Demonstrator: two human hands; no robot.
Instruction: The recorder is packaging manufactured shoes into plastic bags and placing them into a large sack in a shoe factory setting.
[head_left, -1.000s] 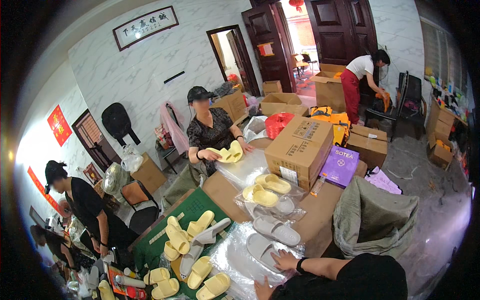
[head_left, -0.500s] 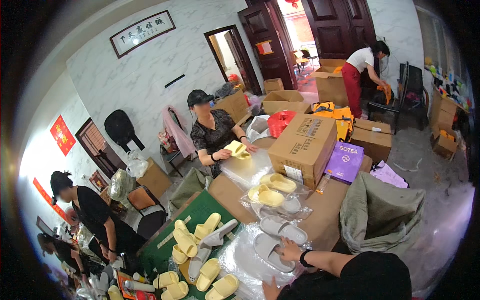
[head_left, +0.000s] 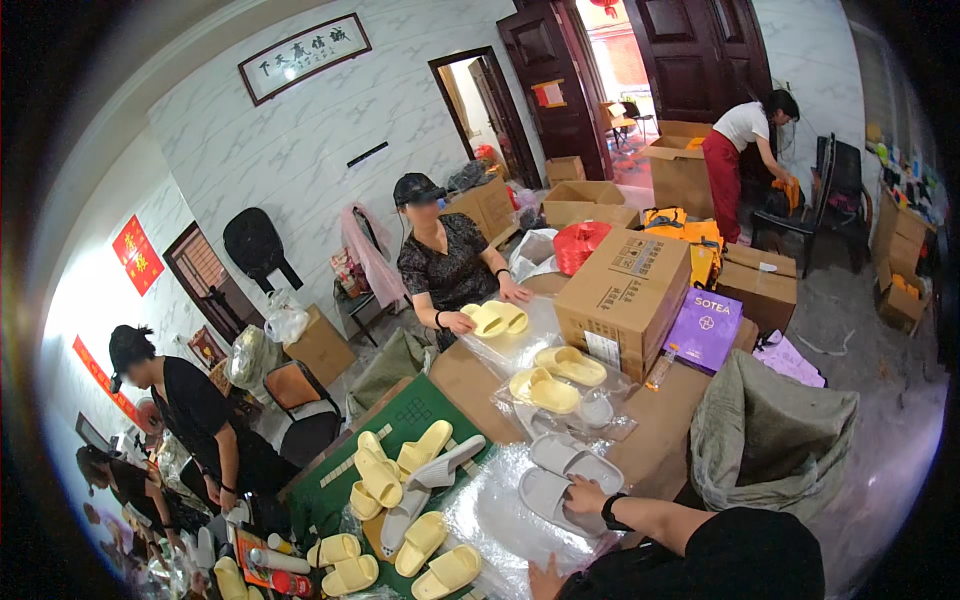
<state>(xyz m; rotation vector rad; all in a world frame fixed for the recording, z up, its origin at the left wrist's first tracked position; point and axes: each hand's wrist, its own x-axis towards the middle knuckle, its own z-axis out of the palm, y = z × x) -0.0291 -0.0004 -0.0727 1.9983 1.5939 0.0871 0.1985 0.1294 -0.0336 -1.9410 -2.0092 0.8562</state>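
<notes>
My right hand (head_left: 588, 494), with a black band on its wrist, grips the nearer grey slipper (head_left: 543, 494) by the side, the fingers partly hidden in the foot opening. Alongside it, almost touching, is the other grey slipper (head_left: 574, 460). Both lie on clear plastic wrap (head_left: 487, 503). At the lower edge my left hand (head_left: 545, 578) rests on this wrap with its fingers apart, holding nothing. To the left, several yellow slippers (head_left: 376, 478) and a pair of grey slippers (head_left: 440, 468) cover a green board (head_left: 330, 482).
Across the table a co-worker handles yellow slippers (head_left: 497, 318) on plastic. Bagged yellow slippers (head_left: 556, 385) lie before a large carton (head_left: 625, 295). A purple box (head_left: 703, 330) and a woven sack (head_left: 775, 435) stand to the right. Bottles (head_left: 282, 562) crowd the lower left.
The co-worker opposite has lowered the yellow slippers onto the plastic. My right hand stays at the nearer grey slipper, which sits slightly closer to its mate. The whole view has shifted a little.
</notes>
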